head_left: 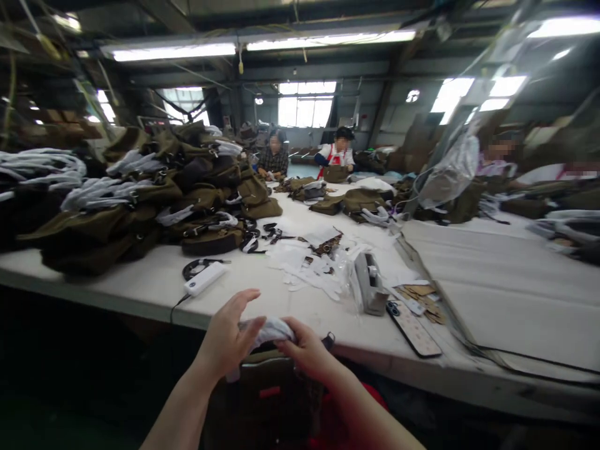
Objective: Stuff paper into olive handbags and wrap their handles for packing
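Observation:
In front of me at the table's near edge is a dark olive bag [262, 406] with a small red label on its side. Its handle [269, 330] is wrapped in white padding and arches over the top. My right hand [304, 350] is closed around the right end of this wrapped handle. My left hand [232, 334] is at the handle's left end, its fingers apart and raised; whether the palm touches the wrapping is hidden. Just beyond my left hand lie a white power bank [205, 279] and a coiled black cable [199, 265].
Piled olive bags [103, 231] cover the table's left side. A grey tape dispenser [370, 284], a phone [413, 329], brown tags [424, 300] and white gloves [304, 269] lie ahead. Thick white sheets [510, 281] are stacked right. Several people sit farther off, one in a red apron [334, 156].

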Demonstrator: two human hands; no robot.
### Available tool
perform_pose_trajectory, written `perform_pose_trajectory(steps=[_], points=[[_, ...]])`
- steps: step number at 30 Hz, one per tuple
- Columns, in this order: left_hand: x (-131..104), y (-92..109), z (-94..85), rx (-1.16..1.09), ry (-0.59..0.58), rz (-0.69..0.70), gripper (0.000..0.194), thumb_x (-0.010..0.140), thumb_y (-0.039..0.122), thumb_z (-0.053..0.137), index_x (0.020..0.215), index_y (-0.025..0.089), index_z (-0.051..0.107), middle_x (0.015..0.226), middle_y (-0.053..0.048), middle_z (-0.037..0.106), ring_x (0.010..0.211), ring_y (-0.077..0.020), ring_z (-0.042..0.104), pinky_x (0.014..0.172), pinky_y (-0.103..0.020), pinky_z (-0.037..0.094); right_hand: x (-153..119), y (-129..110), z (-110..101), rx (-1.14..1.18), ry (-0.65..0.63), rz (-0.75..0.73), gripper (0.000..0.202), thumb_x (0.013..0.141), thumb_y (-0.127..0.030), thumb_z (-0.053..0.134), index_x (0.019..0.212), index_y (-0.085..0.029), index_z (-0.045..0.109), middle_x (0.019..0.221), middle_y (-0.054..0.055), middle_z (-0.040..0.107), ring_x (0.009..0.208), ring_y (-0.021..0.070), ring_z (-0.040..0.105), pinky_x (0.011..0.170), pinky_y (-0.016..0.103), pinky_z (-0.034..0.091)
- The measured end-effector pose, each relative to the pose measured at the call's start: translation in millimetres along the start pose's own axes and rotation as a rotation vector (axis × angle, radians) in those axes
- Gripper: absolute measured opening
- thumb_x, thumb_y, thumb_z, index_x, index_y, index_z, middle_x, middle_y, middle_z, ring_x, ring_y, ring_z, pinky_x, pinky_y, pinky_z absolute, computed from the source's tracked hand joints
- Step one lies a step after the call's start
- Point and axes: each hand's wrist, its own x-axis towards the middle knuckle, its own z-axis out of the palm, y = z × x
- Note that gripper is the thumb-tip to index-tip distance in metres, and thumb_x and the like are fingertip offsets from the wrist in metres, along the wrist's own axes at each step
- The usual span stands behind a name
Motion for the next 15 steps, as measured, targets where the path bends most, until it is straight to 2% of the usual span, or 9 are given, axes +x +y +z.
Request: perform_pose_trajectory(steps=[2, 4, 6, 8, 10, 13, 15], points=[[4.3, 13.1, 5.9, 0.059, -0.156, -0.029, 0.052, 0.082, 0.052, 0.059, 0.123, 0.02, 0.058, 0.119, -0.011, 0.066, 0.109, -0.0278, 0.061, 0.094, -0.036, 0.045, -2.4, 0.0, 0.6, 0.02, 0.004, 0.001, 0.027, 0.081, -0.032, 0.064, 0.106, -0.022, 0.064, 0.082, -0.003, 0.062, 0.073, 0.0136, 0.053, 0.069, 0.025, 0.042], [7.7, 19.8, 14.3, 0.104, -0.387, -0.064, 0.035, 0.081, 0.049, 0.061, 0.107, 0.024, 0.066, 0.097, -0.005, 0.073, 0.088, -0.0246, 0.068, 0.078, -0.03, 0.048, -4.0, 3.6, -1.3, 0.057, 0.016, 0.034, 0.025, 0.078, -0.034, 0.067, 0.099, -0.02, 0.067, 0.077, -0.004, 0.061, 0.07, 0.0126, 0.052, 0.065, 0.024, 0.041], [9.3, 19.4, 23.6, 0.131, -0.517, -0.074, 0.021, 0.084, 0.043, 0.059, 0.088, 0.025, 0.069, 0.079, -0.001, 0.073, 0.073, -0.0213, 0.068, 0.067, -0.026, 0.046, -4.6, 9.0, -4.8, 0.122, 0.034, 0.097, 0.023, 0.075, -0.034, 0.069, 0.091, -0.019, 0.067, 0.069, -0.005, 0.058, 0.062, 0.011, 0.05, 0.058, 0.022, 0.04], [7.6, 13.2, 32.8, 0.138, -0.481, -0.048, 0.018, 0.085, 0.039, 0.057, 0.085, 0.026, 0.069, 0.077, -0.001, 0.073, 0.072, -0.0203, 0.067, 0.065, -0.025, 0.045, -4.9, 12.7, -8.8, 0.184, 0.063, 0.139, 0.022, 0.072, -0.032, 0.07, 0.088, -0.018, 0.067, 0.065, -0.005, 0.057, 0.056, 0.0101, 0.05, 0.055, 0.022, 0.039], [2.3, 4.8, 40.7, 0.121, -0.335, 0.038, 0.019, 0.085, 0.039, 0.058, 0.094, 0.027, 0.071, 0.085, -0.002, 0.074, 0.077, -0.0212, 0.068, 0.069, -0.026, 0.047, -5.3, 11.6, -13.2, 0.197, 0.077, 0.115, 0.021, 0.071, -0.028, 0.069, 0.09, -0.018, 0.067, 0.067, -0.004, 0.06, 0.058, 0.0109, 0.053, 0.058, 0.024, 0.042], [-5.8, -1.5, 46.7, 0.073, -0.118, 0.154, 0.027, 0.084, 0.041, 0.06, 0.105, 0.028, 0.071, 0.097, -0.005, 0.075, 0.082, -0.0235, 0.069, 0.074, -0.029, 0.05, -6.1, 3.6, -19.8, 0.101, 0.062, 0.018, 0.024, 0.073, -0.025, 0.069, 0.095, -0.019, 0.067, 0.078, -0.002, 0.064, 0.07, 0.0131, 0.056, 0.067, 0.026, 0.044], [-5.8, 1.1, 45.8, 0.025, -0.115, 0.114, 0.028, 0.084, 0.041, 0.061, 0.107, 0.027, 0.07, 0.1, -0.005, 0.074, 0.085, -0.0242, 0.069, 0.077, -0.03, 0.051, -6.6, -0.6, -22.8, 0.023, 0.063, 0.0, 0.024, 0.073, -0.025, 0.07, 0.096, -0.019, 0.068, 0.08, -0.003, 0.063, 0.073, 0.0135, 0.055, 0.068, 0.025, 0.042]])
